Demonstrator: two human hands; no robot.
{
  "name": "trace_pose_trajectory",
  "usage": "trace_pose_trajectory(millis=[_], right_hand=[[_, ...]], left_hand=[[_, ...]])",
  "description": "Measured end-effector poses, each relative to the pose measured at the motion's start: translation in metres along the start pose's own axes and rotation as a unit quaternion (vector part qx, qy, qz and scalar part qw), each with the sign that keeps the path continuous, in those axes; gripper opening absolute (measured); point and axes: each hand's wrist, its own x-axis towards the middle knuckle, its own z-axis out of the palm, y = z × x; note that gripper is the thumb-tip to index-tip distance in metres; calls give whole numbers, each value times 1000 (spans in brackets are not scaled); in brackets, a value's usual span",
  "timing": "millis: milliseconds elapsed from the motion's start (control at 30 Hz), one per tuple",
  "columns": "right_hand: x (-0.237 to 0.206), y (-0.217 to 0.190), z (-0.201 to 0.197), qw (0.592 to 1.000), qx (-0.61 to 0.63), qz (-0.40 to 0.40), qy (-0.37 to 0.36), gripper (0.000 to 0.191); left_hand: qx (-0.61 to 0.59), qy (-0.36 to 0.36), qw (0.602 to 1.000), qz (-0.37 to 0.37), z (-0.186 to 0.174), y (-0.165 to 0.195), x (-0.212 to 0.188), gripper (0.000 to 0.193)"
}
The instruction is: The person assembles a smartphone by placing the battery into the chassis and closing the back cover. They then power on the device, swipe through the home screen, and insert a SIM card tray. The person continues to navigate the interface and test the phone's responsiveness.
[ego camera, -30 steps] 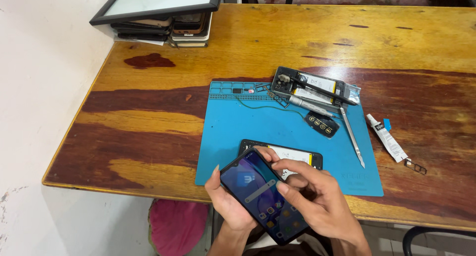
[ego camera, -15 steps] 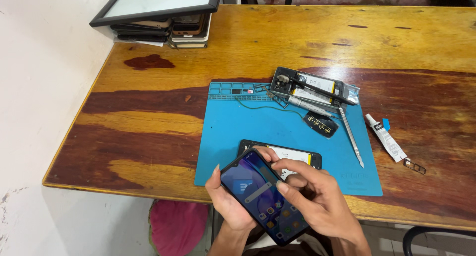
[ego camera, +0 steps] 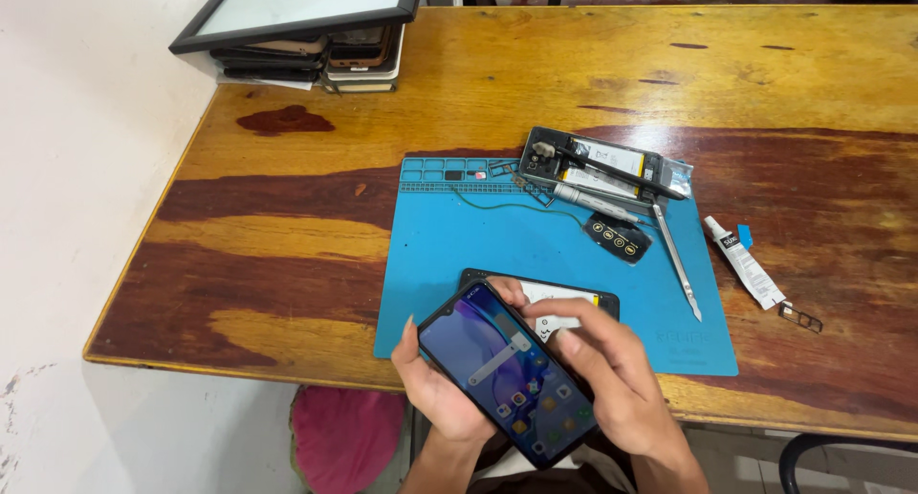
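Lit smartphone (ego camera: 507, 374), tilted, screen up

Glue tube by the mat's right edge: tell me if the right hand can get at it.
Probably yes. The glue tube lies bare on the table, nothing over it, but the right hand is now at the lit phone.
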Motion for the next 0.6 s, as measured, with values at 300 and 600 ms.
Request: trace_pose_trajectory(millis=[300,600], right_hand=[[-2,18,-3,996,10,-53,65,25],[-7,18,-2,996,11,-46,82,22]], left_hand=[[65,-26,997,22,0,-2,-2,92],[40,-32,998,-28,1,-1,-4,95]])
